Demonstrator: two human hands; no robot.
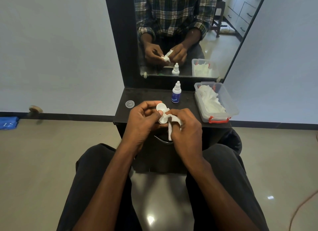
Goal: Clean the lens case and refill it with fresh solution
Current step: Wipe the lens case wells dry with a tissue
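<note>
My left hand has its fingers curled round the white lens case, holding it up just above the near edge of the dark dresser top, with my thumb pressed on the middle of the case between its two round wells. My right hand is closed on a white tissue, pinching a bunched part of it against the case at its 3 o'clock side while a loose tail of the tissue hangs down toward 6 o'clock. From the case, the solution bottle, white with a blue label and its cap on, stands upright on the dresser top at about 1 o'clock, near but apart. At 9 o'clock from the bottle, well to the left, a small clear round lid lies flat on the top. At 3 o'clock from the bottle sits a clear plastic box with red latches, open and holding white tissues. The mirror behind shows both my hands at the case.
</note>
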